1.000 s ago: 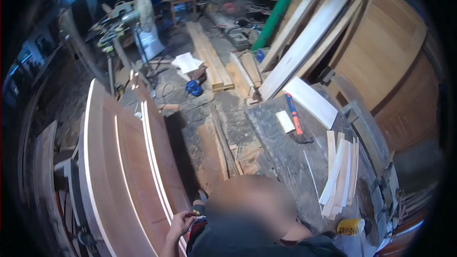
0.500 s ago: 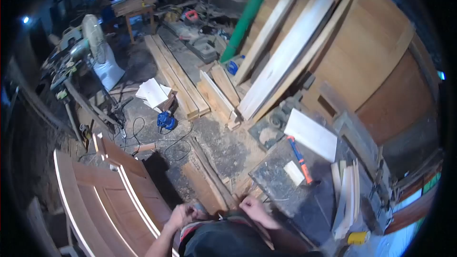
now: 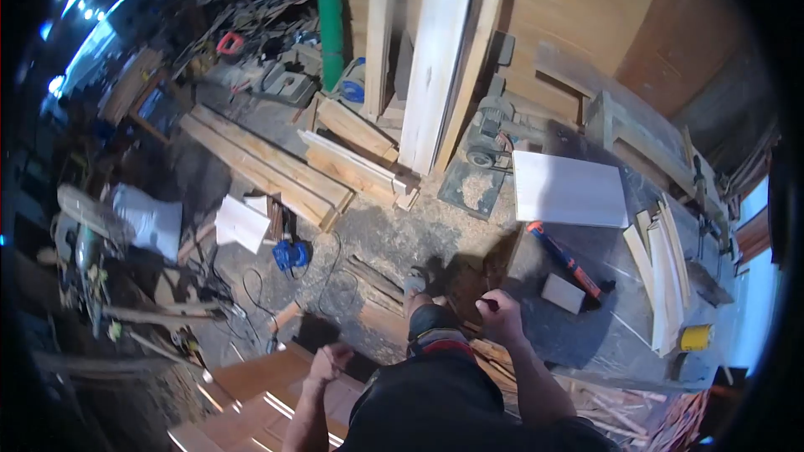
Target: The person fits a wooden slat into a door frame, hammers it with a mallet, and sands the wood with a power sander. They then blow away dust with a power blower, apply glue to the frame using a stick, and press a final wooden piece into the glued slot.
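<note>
My left hand (image 3: 328, 362) is closed in a loose fist, with nothing visible in it, above the brown wooden panels (image 3: 260, 377) at the lower left. My right hand (image 3: 500, 311) is closed too, thumb against fingers, beside the near left side of the dark worktable (image 3: 544, 339). A dark spot shows between its fingers, too small to name. To its right on the table lie a small pale wood block (image 3: 563, 294) and an orange-and-blue handled tool (image 3: 565, 259). A white board (image 3: 569, 189) rests at the table's far side.
A blue power tool (image 3: 291, 255) with a trailing cord sits on the dusty floor. Long planks (image 3: 268, 169) lie beyond it; tall boards (image 3: 437, 59) lean at the back. Wood strips (image 3: 662, 280) and a yellow roll (image 3: 695, 337) are on the table's right. A motor (image 3: 488, 130) stands behind.
My view has turned right and moved forward, so the worktable is closer and the panels sit lower. My hands have moved further apart, and one foot now shows ahead of me.
</note>
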A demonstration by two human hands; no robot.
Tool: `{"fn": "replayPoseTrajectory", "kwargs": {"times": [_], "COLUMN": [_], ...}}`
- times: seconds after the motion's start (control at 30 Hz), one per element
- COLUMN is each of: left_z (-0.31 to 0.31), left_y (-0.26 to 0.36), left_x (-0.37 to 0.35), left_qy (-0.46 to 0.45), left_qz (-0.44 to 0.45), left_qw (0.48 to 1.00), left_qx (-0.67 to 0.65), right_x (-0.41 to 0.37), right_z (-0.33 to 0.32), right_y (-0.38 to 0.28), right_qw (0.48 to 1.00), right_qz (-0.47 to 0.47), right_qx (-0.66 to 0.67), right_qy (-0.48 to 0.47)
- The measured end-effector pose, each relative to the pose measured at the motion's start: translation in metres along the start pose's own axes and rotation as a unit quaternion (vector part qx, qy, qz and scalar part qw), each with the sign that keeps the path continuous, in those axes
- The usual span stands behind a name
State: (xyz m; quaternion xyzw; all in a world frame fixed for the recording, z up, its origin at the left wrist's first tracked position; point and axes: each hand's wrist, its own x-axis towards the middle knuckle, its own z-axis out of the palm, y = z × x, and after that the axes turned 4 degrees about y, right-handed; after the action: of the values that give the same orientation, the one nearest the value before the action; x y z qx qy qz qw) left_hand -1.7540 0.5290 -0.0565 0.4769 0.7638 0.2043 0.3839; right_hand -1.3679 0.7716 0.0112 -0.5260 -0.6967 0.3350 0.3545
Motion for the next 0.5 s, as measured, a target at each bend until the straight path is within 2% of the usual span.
{"fn": "replayPoseTrajectory", "kwargs": {"times": [0.03,0.07,0.1,0.13,0.2,0.23,0.3,0.33,0.4,0.47,0.5], "left_z": [-0.006,-0.006,-0.009,0.005,-0.023,-0.038,-0.073,-0.092,-0.116,-0.129,-0.132], "left_y": [-0.007,-0.006,-0.003,-0.069,-0.062,-0.061,-0.058,-0.041,-0.025,-0.007,-0.004], "left_x": [0.014,0.028,0.039,0.057,0.080,0.094,0.142,0.167,0.227,0.298,0.349], "left_qy": [-0.052,-0.064,-0.075,-0.128,-0.131,-0.148,-0.175,-0.171,-0.129,-0.052,-0.042], "left_qz": [0.011,-0.030,-0.093,-0.008,0.029,-0.019,-0.106,-0.208,-0.289,-0.202,-0.181], "left_qw": [0.998,0.997,0.993,0.989,0.984,0.983,0.975,0.960,0.947,0.978,0.982], "left_qx": [-0.046,0.027,0.010,0.075,0.117,0.107,0.085,0.077,0.062,0.019,0.031], "right_x": [0.019,0.041,0.064,0.085,0.126,0.144,0.163,0.169,0.168,0.165,0.163], "right_z": [0.006,0.011,0.014,0.014,0.011,0.012,0.013,0.015,0.018,0.016,0.014], "right_y": [0.002,0.005,0.006,0.003,-0.005,-0.005,0.004,0.013,0.027,0.034,0.033], "right_qw": [0.999,0.998,0.996,0.994,0.990,0.986,0.985,0.984,0.979,0.974,0.970], "right_qz": [0.003,0.005,0.006,0.029,0.068,0.052,0.085,0.097,0.147,0.158,0.184], "right_qx": [-0.012,-0.026,-0.040,-0.043,-0.052,-0.074,-0.073,-0.072,-0.081,-0.104,-0.104], "right_qy": [0.029,0.057,0.082,0.093,0.114,0.138,0.131,0.130,0.119,0.121,0.117]}}
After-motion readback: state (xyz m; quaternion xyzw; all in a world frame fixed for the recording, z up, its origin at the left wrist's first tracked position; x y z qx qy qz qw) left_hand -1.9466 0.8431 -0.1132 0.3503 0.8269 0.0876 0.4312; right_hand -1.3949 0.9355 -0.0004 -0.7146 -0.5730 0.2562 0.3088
